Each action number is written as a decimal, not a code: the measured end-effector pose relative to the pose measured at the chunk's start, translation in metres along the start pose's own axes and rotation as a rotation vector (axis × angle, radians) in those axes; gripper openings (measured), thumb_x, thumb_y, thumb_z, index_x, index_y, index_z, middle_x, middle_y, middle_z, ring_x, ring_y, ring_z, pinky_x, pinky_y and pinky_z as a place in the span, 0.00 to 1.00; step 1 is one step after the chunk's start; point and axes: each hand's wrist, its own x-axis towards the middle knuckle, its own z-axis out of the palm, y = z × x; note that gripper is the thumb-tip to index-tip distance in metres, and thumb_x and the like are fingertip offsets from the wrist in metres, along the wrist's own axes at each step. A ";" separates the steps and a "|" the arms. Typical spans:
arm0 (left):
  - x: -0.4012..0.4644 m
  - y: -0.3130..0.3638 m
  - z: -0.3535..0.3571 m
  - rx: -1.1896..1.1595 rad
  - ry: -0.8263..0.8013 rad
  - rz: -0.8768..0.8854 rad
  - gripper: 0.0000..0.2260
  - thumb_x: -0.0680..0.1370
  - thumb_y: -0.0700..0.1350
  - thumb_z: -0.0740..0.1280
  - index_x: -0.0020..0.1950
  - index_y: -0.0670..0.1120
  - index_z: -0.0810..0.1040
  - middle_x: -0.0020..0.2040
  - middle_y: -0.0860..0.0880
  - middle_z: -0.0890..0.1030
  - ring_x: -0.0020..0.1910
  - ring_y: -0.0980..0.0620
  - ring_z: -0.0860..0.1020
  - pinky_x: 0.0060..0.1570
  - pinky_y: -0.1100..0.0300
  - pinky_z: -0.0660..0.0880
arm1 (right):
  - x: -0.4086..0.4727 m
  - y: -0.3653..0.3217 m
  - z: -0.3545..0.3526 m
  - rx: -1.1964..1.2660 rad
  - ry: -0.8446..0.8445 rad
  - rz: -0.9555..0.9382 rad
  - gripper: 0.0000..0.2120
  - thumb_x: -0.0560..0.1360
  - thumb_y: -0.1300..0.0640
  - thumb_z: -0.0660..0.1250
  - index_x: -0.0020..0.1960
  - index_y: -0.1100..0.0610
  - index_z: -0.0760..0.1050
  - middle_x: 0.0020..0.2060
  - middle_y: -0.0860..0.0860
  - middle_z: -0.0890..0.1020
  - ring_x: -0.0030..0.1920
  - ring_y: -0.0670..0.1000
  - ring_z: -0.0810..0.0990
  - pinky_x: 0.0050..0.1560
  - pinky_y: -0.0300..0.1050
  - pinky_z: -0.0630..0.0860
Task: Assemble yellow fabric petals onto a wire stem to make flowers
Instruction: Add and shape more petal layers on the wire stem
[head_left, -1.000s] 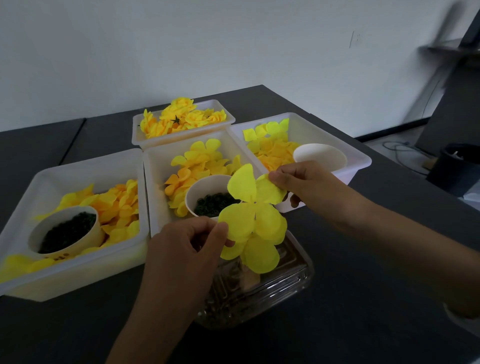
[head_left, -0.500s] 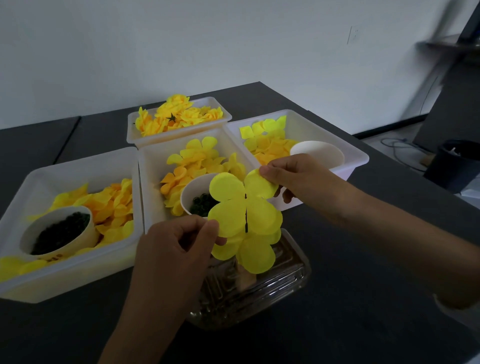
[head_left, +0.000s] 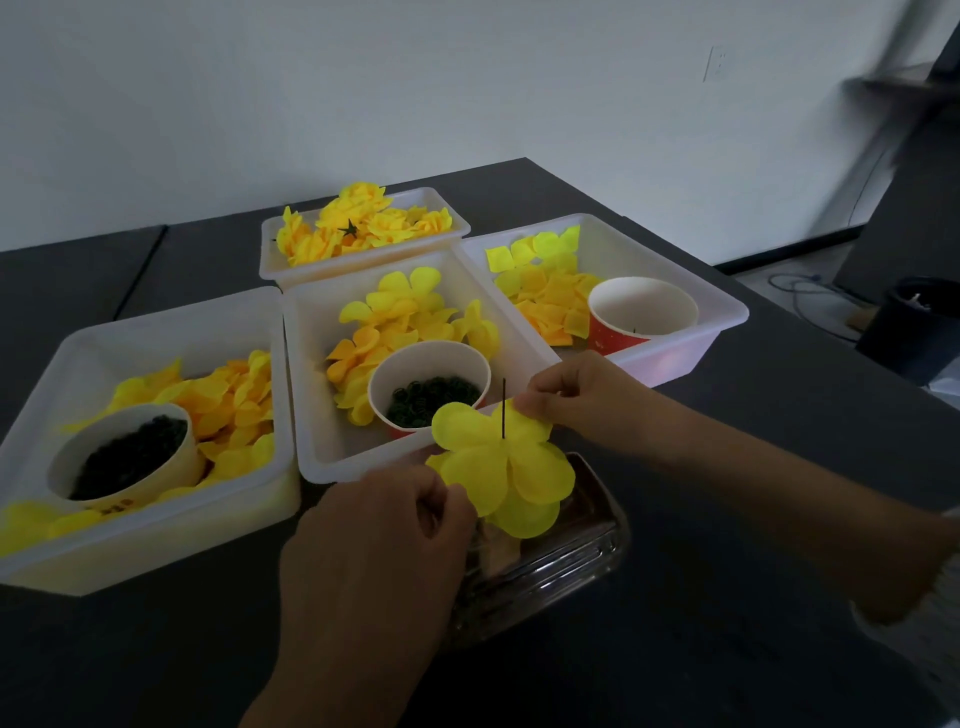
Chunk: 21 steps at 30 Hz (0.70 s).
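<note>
A stack of bright yellow fabric petals (head_left: 498, 467) hangs over a clear plastic box (head_left: 561, 566), threaded on a thin dark wire stem (head_left: 503, 402) whose tip pokes up through their centre. My left hand (head_left: 384, 551) pinches the petals' lower left edge. My right hand (head_left: 576, 397) pinches the upper right petal close to the wire. The lower part of the wire is hidden behind the petals.
Several white tubs stand behind: a left tub (head_left: 78, 353) with petals and a cup of dark rings (head_left: 124, 457), a middle tub (head_left: 311, 364) with petals and a ring cup (head_left: 428, 384), a right tub (head_left: 722, 312) with a red cup (head_left: 641, 312), and a far tub of finished flowers (head_left: 363, 221).
The petals have slid down the wire, and its tip now sticks out above them. Both hands sank slightly toward the clear box.
</note>
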 end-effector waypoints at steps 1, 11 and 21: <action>-0.001 0.000 0.002 0.026 -0.012 -0.009 0.16 0.75 0.56 0.62 0.30 0.52 0.73 0.24 0.52 0.68 0.28 0.56 0.71 0.31 0.59 0.66 | -0.001 0.002 0.002 -0.014 -0.003 -0.002 0.15 0.77 0.55 0.67 0.40 0.68 0.80 0.41 0.69 0.79 0.42 0.63 0.80 0.52 0.63 0.77; -0.001 -0.009 0.010 0.161 -0.115 -0.043 0.18 0.77 0.61 0.58 0.32 0.53 0.73 0.29 0.54 0.74 0.31 0.59 0.73 0.31 0.64 0.67 | -0.009 0.015 0.013 -0.150 0.055 -0.050 0.12 0.76 0.52 0.68 0.33 0.48 0.77 0.30 0.46 0.79 0.35 0.39 0.79 0.37 0.27 0.71; 0.018 -0.025 -0.036 -0.151 0.141 -0.035 0.22 0.70 0.64 0.48 0.33 0.51 0.73 0.25 0.49 0.72 0.26 0.55 0.72 0.29 0.60 0.62 | 0.059 -0.005 -0.078 -0.348 0.422 -0.089 0.12 0.77 0.51 0.65 0.38 0.55 0.77 0.31 0.46 0.80 0.33 0.45 0.76 0.36 0.39 0.70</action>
